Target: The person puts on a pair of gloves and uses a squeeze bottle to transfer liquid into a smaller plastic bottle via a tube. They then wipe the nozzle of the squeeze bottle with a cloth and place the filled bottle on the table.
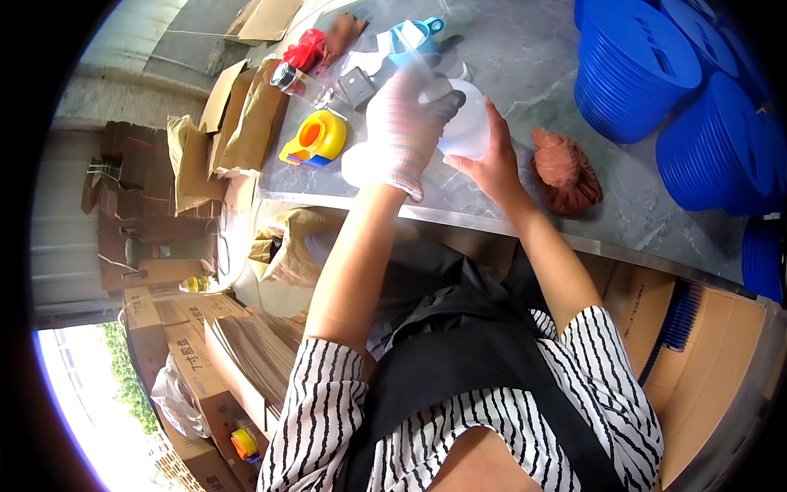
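Far to the left, flat cardboard [246,344] is lying in piles on the floor, out of the way. Brown paper bags [246,123] are hanging over the left edge of the grey table [525,57], close enough to grab.

Next, a yellow tape holder [316,138] is sitting on the table, just left of the hands. A red cloth [305,51] and a light blue scoop [414,34] are lying farther back, near the far edge.

In the middle, the left hand [403,123] is wearing a white knit glove. Its fingers are curling over the top of a clear white jug [467,123], gripping it. The jug is being held just above the table, in front of the body, where the person can look down on it. The glove is probably helping the hand not slip.

The right hand [492,160] is bare. Its fingers are pressing flat along the jug's right side, with the thumb pointing up, so the jug is staying steady between both hands.

Just right of that hand, a brown cloth bundle [566,170] is resting on the table. It is not touching the hand.

Far right, stacks of blue plastic lids [635,74] are standing in tall piles, kept neat and near. Below the table on the right, a cardboard box [697,385] is standing open, with more blue pieces inside.
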The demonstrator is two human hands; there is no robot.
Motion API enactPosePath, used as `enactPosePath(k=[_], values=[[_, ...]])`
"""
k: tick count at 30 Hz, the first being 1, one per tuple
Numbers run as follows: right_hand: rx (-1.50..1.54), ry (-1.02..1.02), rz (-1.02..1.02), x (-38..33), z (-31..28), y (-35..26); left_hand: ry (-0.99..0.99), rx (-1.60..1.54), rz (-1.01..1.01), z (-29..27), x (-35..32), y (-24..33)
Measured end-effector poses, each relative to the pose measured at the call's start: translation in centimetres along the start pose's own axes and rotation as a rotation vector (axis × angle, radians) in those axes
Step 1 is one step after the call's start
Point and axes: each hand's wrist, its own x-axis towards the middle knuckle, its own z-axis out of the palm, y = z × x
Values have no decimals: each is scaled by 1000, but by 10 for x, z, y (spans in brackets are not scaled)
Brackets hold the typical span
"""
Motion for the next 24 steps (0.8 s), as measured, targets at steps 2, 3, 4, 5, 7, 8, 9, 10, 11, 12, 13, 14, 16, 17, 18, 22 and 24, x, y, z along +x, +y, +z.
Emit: enactPosePath(k=[2,3,4,5,7,8,9,10,11,12,13,14,16,17,18,22,24], values=[[-61,-66,-45,7,0,-8,40,84,51,-8,3,2],[-23,-87,-45,8,0,-12,23,99,22,-14,6,5],[-38,-105,-45,11,-3,-16,3,107,-3,-19,8,8],[-52,-124,-46,15,-6,-20,27,126,58,-22,11,6],[-52,-190,30,21,-14,-35,79,174,175,-30,14,9],[-47,-201,32,23,-15,-40,54,70,15,-35,13,16],[-35,-223,30,25,-18,-45,27,70,-11,-41,13,21],[-27,-245,28,27,-20,-49,-16,-33,-46,-45,14,21],[-40,-261,26,27,-22,-51,-58,-137,-80,-50,17,22],[-53,-277,25,28,-23,-54,-100,-242,-112,-55,19,25],[-63,-294,22,29,-24,-56,-85,-184,-150,-63,14,47],[38,-353,44,30,-27,-58,-101,-362,-99,-63,17,32],[242,-471,92,32,-32,-70,-143,-352,-106,-76,9,48],[441,-525,143,31,-33,-80,-162,-391,-130,-82,4,50],[512,-609,182,30,-36,-92,-180,-430,-154,-89,-1,50],[722,-894,287,27,-45,-102,-260,-427,26,-110,-23,49],[851,-993,329,18,-36,-100,-409,-653,52,-124,-40,47]])
